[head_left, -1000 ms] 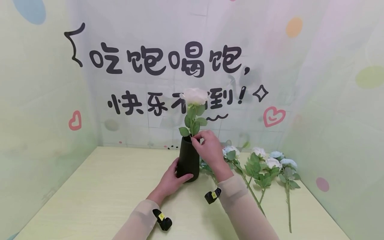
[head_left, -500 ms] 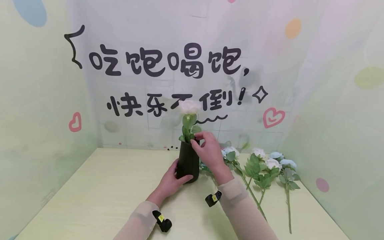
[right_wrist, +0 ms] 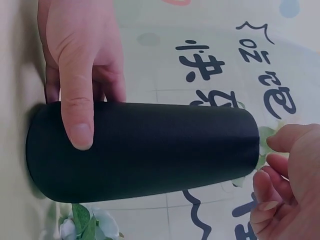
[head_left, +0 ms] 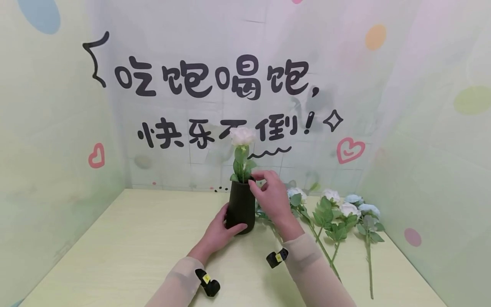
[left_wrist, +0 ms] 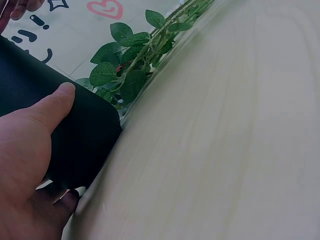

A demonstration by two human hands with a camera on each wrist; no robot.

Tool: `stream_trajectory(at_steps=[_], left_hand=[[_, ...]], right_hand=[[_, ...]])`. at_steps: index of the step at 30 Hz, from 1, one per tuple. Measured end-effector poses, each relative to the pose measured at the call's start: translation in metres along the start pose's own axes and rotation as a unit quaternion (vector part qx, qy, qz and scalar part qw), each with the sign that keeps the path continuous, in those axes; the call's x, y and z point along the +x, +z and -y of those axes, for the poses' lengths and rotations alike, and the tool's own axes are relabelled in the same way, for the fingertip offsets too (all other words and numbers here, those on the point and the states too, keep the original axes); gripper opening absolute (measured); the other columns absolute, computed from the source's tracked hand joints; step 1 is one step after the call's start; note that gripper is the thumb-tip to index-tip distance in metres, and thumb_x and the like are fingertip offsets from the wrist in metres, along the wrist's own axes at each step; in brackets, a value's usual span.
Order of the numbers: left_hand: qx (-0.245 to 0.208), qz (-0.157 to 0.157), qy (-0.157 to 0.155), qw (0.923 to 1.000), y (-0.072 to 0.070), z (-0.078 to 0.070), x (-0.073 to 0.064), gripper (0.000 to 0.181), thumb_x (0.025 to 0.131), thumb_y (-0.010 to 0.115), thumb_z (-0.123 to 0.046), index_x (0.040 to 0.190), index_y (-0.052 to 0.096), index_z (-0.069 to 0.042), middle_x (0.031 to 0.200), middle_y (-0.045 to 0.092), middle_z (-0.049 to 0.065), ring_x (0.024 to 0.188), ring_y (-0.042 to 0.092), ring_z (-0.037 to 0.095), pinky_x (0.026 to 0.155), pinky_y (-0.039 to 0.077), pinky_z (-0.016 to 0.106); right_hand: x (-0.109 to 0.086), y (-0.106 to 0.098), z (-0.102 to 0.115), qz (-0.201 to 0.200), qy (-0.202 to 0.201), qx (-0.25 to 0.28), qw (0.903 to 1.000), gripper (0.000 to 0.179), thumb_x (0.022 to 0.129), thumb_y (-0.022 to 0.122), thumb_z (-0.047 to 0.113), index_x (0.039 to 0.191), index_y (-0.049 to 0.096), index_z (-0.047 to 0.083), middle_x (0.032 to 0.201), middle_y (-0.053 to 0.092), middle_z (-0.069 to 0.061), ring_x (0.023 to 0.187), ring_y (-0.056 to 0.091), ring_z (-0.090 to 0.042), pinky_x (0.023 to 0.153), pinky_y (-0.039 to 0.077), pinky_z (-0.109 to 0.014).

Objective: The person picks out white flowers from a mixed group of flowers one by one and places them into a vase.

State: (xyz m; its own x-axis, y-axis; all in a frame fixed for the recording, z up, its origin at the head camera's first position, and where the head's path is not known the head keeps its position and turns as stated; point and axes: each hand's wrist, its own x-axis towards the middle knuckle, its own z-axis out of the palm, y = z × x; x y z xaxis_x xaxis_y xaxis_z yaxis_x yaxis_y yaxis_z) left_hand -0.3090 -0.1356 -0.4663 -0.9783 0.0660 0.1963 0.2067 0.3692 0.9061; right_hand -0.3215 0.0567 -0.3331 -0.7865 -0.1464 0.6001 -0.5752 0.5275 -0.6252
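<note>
A black vase [head_left: 241, 208] stands on the table, holding one white artificial rose [head_left: 243, 136] with green leaves showing above the mouth. The left hand [head_left: 218, 233] grips the vase low down, its thumb [left_wrist: 59, 102] across the front and its other fingers behind. At the rim is the right hand [head_left: 270, 192], thumb and forefinger slightly parted beside the leaves. In the right wrist view these fingertips [right_wrist: 280, 140] sit just off the vase mouth, near a green leaf [right_wrist: 266, 140]. The lower stem is hidden inside the vase.
Several white and light blue artificial roses [head_left: 349, 209] with long stems lie on the right side of the wooden table [head_left: 126, 247]. Fabric walls surround it; the back wall [head_left: 215, 30] carries black lettering.
The white rose has sunk lower into the vase. My right hand has then eased slightly right, off the stem. The left hand keeps its grip on the vase.
</note>
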Motion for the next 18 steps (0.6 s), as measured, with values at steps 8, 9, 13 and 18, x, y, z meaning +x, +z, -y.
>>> stream_trajectory(at_steps=[8,9,13,18], left_hand=[[-0.002,-0.005,0.006,1.0000,0.000,-0.001,0.000,0.095,0.095,0.087,-0.042,0.170,0.037,-0.012,0.166,0.052,0.019,0.153,0.052,0.042,0.125,0.043,0.064],[-0.003,-0.005,0.006,1.0000,0.000,-0.002,0.000,0.095,0.095,0.087,-0.042,0.170,0.037,-0.012,0.166,0.052,0.019,0.153,0.052,0.042,0.125,0.043,0.064],[-0.003,-0.003,0.006,1.0000,0.000,-0.003,-0.002,0.094,0.096,0.087,-0.041,0.170,0.036,-0.012,0.166,0.052,0.019,0.153,0.052,0.043,0.125,0.043,0.064],[-0.002,-0.007,0.002,1.0000,0.000,-0.004,-0.003,0.094,0.096,0.087,-0.040,0.170,0.036,-0.011,0.166,0.051,0.020,0.153,0.052,0.043,0.125,0.043,0.064]], right_hand=[[-0.013,-0.012,-0.008,-0.018,-0.001,0.006,0.9998,0.018,0.102,0.077,0.017,0.115,0.079,0.005,0.114,0.074,-0.014,0.073,0.062,-0.014,0.065,0.053,-0.026],[-0.015,-0.014,-0.010,-0.020,0.000,0.006,0.9998,0.017,0.101,0.078,0.017,0.114,0.080,0.006,0.114,0.074,-0.013,0.073,0.062,-0.014,0.065,0.053,-0.025],[-0.022,-0.019,-0.017,-0.024,0.006,-0.001,0.9997,0.016,0.102,0.078,0.017,0.114,0.080,0.006,0.114,0.075,-0.012,0.074,0.063,-0.014,0.066,0.054,-0.025],[-0.026,-0.023,-0.025,-0.024,0.010,-0.014,0.9996,0.016,0.102,0.078,0.017,0.113,0.080,0.005,0.114,0.075,-0.012,0.076,0.062,-0.014,0.069,0.054,-0.025]])
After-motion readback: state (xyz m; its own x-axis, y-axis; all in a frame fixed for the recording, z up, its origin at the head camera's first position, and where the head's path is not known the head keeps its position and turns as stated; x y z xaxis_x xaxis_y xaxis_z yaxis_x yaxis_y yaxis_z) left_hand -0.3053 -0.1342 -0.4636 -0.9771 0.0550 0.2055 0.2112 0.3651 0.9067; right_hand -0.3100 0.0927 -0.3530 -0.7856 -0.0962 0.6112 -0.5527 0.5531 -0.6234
